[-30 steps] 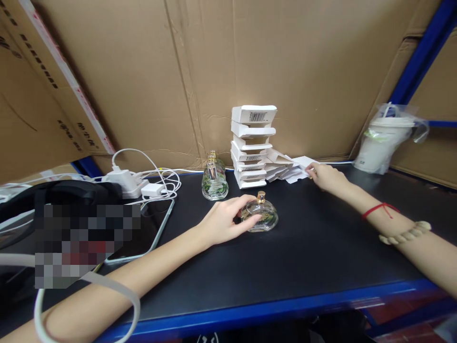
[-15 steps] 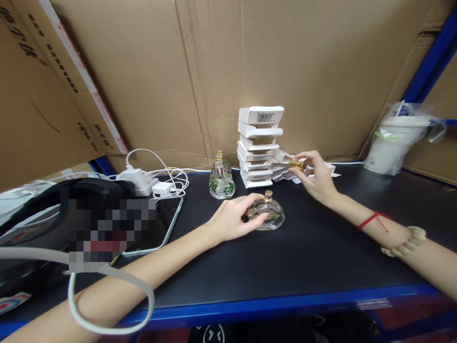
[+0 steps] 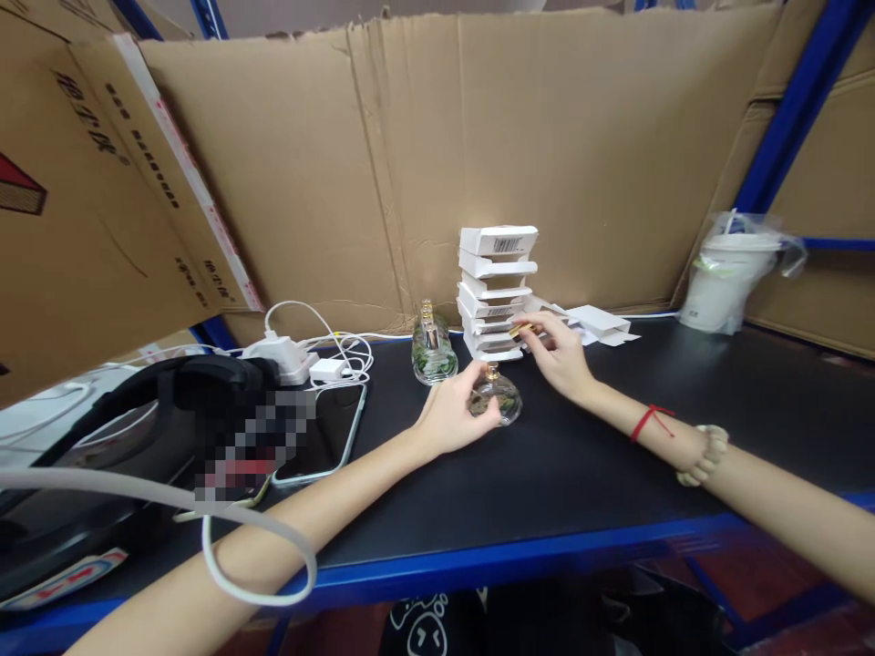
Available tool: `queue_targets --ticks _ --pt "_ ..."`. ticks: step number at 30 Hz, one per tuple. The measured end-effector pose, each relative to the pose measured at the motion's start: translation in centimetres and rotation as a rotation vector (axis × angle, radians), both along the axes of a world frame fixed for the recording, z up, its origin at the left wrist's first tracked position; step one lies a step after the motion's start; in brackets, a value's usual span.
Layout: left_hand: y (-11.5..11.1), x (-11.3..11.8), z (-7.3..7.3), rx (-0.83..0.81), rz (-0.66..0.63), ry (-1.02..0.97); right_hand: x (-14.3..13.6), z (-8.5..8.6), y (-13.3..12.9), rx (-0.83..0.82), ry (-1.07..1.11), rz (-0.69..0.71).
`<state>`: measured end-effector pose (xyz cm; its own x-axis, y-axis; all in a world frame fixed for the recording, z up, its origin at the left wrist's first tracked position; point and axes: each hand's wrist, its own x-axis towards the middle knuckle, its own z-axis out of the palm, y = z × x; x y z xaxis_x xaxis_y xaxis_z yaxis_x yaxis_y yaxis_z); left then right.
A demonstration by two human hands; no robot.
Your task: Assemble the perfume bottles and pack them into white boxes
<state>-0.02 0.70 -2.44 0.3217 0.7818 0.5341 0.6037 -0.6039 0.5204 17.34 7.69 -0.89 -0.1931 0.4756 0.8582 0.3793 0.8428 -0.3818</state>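
Boxes behind bottle, phone left, cup right

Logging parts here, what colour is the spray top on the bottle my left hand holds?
The spray top on the perfume bottle is gold, seen in the head view.

Bkgd is mostly cardboard: tan back wall, w/ a vert. crease L of ctr & a ragged top edge; pale strip above it, too blurred to ID. L side: cardboard panel, angled in, w/ blk printed characters, part of a red print at far L, & white tape w/ red marks down its edge. Blue uprights show over the top L. R side: slanted blue post, blue bar & more cardboard. Tbl: flat blk top, blue front rail. Below, reddish floor, dim & partly hidden. Light soft, fairly even; faint sheen on tbl.
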Motion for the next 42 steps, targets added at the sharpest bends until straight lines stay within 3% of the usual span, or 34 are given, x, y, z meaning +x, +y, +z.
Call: queue_targets --ticks 5,9,13,17,23,27,31,36,42 --pt "0.1 0.0 0.2 -0.046 0.161 -0.031 -3.7 0.6 -1.7 -0.141 0.127 0.122" --pt "0.4 -0.1 0.1 -0.055 0.141 -0.186 -4.7 0.7 -2.4 -0.172 0.125 0.220" --pt "0.8 -0.1 -0.2 -0.013 0.015 -0.276 -4.5 0.7 -2.9 -0.099 0.149 0.208" --pt "1.1 0.0 -0.6 0.016 -0.031 -0.254 -4.1 0.8 -3.1 -0.019 0.049 0.221" --pt "1.6 -0.1 -0.9 -0.109 -0.071 -0.326 -4.1 0.1 -2.9 0.048 -0.158 0.246" --pt "1.8 -0.4 -0.9 -0.205 -0.132 -0.350 -4.0 -0.1 -2.9 0.011 -0.210 0.260" --pt "1.9 -0.5 -1.1 -0.202 -0.153 -0.344 -3.8 0.3 -3.1 -0.065 -0.188 0.305" --pt "2.0 -0.4 -1.2 -0.192 -0.106 -0.300 -3.8 0.9 -2.9 -0.117 -0.208 0.363" --pt "1.7 -0.5 -1.0 -0.198 -0.019 -0.220 -3.7 0.3 -2.8 -0.129 -0.244 0.357"
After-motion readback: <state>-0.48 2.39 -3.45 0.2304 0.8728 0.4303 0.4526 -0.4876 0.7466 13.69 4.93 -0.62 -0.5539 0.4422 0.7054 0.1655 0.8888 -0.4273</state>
